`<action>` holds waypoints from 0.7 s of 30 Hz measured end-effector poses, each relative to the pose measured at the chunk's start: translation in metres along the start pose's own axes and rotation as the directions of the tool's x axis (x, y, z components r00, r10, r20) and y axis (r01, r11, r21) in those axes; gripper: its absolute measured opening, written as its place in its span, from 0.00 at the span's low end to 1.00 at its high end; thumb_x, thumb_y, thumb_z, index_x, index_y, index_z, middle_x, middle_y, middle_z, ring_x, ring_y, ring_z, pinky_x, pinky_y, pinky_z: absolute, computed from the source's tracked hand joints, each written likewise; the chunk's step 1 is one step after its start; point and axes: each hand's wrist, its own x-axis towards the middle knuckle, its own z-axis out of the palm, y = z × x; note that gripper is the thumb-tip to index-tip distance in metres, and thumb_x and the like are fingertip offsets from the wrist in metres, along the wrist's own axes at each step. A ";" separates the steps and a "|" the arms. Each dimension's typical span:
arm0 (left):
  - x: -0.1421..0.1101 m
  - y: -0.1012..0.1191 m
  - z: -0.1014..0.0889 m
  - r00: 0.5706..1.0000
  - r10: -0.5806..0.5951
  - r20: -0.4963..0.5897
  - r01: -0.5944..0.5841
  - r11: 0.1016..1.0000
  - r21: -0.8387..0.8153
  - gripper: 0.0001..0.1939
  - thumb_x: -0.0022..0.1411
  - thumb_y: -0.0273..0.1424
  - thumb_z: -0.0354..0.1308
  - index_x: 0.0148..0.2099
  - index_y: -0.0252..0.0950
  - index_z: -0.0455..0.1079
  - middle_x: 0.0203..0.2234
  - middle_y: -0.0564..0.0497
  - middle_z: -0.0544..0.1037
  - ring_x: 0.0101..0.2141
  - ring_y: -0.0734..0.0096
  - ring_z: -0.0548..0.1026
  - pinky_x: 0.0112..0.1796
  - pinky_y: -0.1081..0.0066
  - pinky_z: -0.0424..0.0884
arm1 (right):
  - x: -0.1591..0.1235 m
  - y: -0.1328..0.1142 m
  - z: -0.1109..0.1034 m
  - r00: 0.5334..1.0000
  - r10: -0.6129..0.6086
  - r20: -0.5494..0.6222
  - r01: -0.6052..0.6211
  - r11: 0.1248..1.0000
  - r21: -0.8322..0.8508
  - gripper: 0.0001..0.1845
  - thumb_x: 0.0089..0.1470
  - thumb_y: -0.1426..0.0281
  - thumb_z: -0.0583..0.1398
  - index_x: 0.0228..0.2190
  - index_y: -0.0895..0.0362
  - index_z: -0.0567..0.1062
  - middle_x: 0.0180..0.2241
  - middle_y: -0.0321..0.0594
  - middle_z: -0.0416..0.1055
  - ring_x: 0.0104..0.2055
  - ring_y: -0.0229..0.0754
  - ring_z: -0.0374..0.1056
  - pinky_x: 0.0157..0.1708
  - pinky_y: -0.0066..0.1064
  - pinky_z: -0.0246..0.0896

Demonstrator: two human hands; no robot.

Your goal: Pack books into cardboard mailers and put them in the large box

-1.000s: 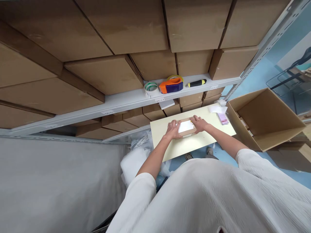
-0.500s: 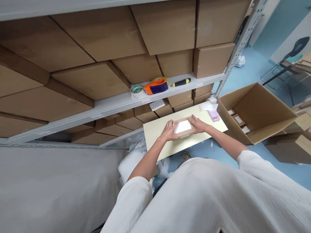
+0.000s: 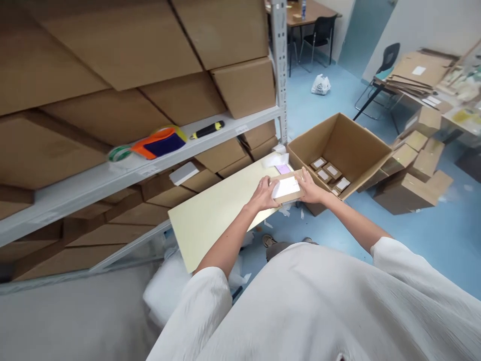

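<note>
A small flat cardboard box with a white label [image 3: 286,187] is held between both my hands, above the right end of a pale yellow table top [image 3: 210,215]. My left hand [image 3: 263,194] grips its left end, fingers curled round the edge. My right hand [image 3: 310,186] grips its right end the same way. Just to the right stands a large open carton [image 3: 340,150] with several similar small labelled boxes lying on its floor.
A white metal shelf [image 3: 93,178] stacked with brown cartons fills the left. On it lie a tape roll [image 3: 119,153], an orange tape dispenser [image 3: 160,142] and a yellow-black utility knife [image 3: 206,130]. More cartons [image 3: 406,188] sit on the blue floor; chairs and a table are at the back right.
Both hands have lifted the small box off the table top and carried it right, toward the open carton. My head has turned right, so the room beyond now shows.
</note>
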 end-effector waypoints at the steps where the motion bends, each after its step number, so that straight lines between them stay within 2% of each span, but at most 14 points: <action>1: 0.014 0.010 0.001 0.999 0.039 0.001 -0.039 0.999 0.014 0.58 0.44 0.41 0.81 0.74 0.41 0.61 0.68 0.35 0.58 0.70 0.33 0.59 0.70 0.43 0.63 | -0.012 0.012 -0.009 1.000 0.020 -0.022 -0.020 1.000 -0.003 0.80 0.52 0.55 0.76 0.80 0.48 0.26 0.79 0.55 0.06 0.82 0.76 0.16 0.76 0.69 0.29; 5: 0.074 0.046 -0.004 0.985 0.173 0.020 -0.175 0.981 0.084 0.58 0.44 0.40 0.81 0.74 0.41 0.61 0.71 0.34 0.56 0.72 0.30 0.57 0.71 0.39 0.59 | -0.048 0.053 -0.045 0.988 0.116 -0.103 -0.122 0.991 -0.050 0.81 0.51 0.51 0.77 0.80 0.46 0.26 0.80 0.53 0.08 0.82 0.77 0.26 0.76 0.69 0.37; 9: 0.137 0.070 -0.006 0.960 0.275 0.052 -0.279 0.952 0.122 0.59 0.44 0.39 0.82 0.75 0.42 0.61 0.73 0.34 0.55 0.73 0.28 0.55 0.72 0.38 0.57 | -0.064 0.089 -0.071 0.957 0.245 -0.156 -0.260 0.961 -0.089 0.84 0.48 0.50 0.78 0.79 0.43 0.24 0.80 0.49 0.06 0.80 0.83 0.37 0.74 0.71 0.42; 13: 0.203 0.081 -0.004 0.921 0.382 0.077 -0.389 0.913 0.127 0.60 0.44 0.38 0.82 0.75 0.42 0.60 0.75 0.34 0.53 0.74 0.26 0.52 0.73 0.35 0.51 | -0.065 0.124 -0.093 0.916 0.351 -0.196 -0.376 0.920 -0.110 0.83 0.48 0.48 0.77 0.79 0.42 0.25 0.79 0.47 0.04 0.77 0.84 0.44 0.72 0.70 0.47; 17: 0.272 0.086 0.001 0.869 0.483 0.104 -0.493 0.863 0.113 0.60 0.44 0.37 0.82 0.76 0.41 0.59 0.76 0.33 0.52 0.75 0.25 0.51 0.74 0.34 0.48 | -0.056 0.156 -0.113 0.876 0.430 -0.219 -0.462 0.879 -0.121 0.82 0.48 0.50 0.78 0.80 0.44 0.28 0.80 0.48 0.07 0.75 0.84 0.48 0.70 0.68 0.53; 21: 0.337 0.083 0.018 0.823 0.539 0.181 -0.557 0.828 0.064 0.58 0.45 0.37 0.81 0.75 0.40 0.61 0.76 0.32 0.53 0.75 0.25 0.51 0.74 0.34 0.46 | -0.041 0.186 -0.117 0.831 0.522 -0.190 -0.546 0.832 -0.101 0.80 0.48 0.50 0.78 0.81 0.46 0.33 0.81 0.53 0.13 0.74 0.84 0.51 0.67 0.66 0.58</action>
